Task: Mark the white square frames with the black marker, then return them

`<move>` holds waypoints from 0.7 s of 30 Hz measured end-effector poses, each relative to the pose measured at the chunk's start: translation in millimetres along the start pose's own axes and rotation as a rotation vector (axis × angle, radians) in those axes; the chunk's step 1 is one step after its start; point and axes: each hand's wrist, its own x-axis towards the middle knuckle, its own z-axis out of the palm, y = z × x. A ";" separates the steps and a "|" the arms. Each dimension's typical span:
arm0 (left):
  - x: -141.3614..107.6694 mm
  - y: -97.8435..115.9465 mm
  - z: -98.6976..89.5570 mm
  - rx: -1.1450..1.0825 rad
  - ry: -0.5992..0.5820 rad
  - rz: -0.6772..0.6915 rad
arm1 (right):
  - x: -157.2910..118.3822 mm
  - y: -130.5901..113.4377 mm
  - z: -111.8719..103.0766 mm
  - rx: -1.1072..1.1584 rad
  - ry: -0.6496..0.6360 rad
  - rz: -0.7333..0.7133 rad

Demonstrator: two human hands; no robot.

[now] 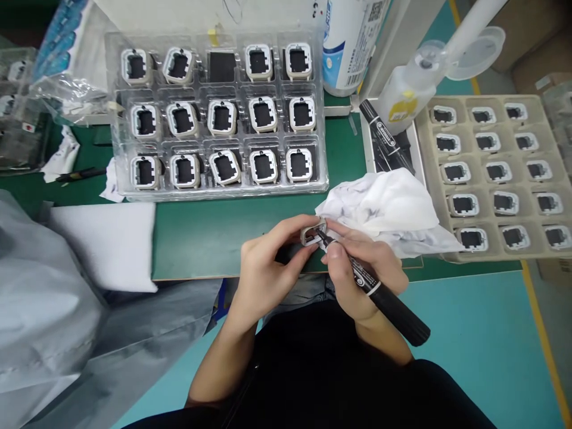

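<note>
Between thumb and fingers, my left hand [268, 265] pinches a small light frame-shaped casing [308, 236], tilted so that its opening faces up. My right hand [364, 268] is closed around a black marker pen [379, 298]. The pen's tip reaches into or against the inside of the casing; exact contact is too small to tell. Fingers of the right hand also lie close to the casing's far side. Just beyond both hands a crumpled white cloth [384, 205] rests on the green table [196, 238].
A clear plastic tray [218, 193] of similar casings lies at the back; one compartment holds none. At right is a beige tray [485, 257] with more casings. Another marker [379, 128], a dispenser bottle [402, 98], a labelled bottle [351, 44] and a white foam sheet [107, 241] stand or lie around.
</note>
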 end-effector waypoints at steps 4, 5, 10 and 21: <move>-0.6 0.0 1.0 0.014 0.001 -0.021 | -0.9 0.5 0.4 -0.001 0.010 0.030; -0.9 -0.1 1.3 0.020 0.001 -0.026 | -1.5 1.0 0.6 0.005 0.015 0.035; -2.1 -0.1 2.4 0.021 0.010 -0.011 | -3.0 1.9 1.1 0.009 0.015 0.050; -3.1 -0.5 2.2 0.039 0.003 -0.021 | -0.7 -2.7 -0.1 -0.008 0.001 0.051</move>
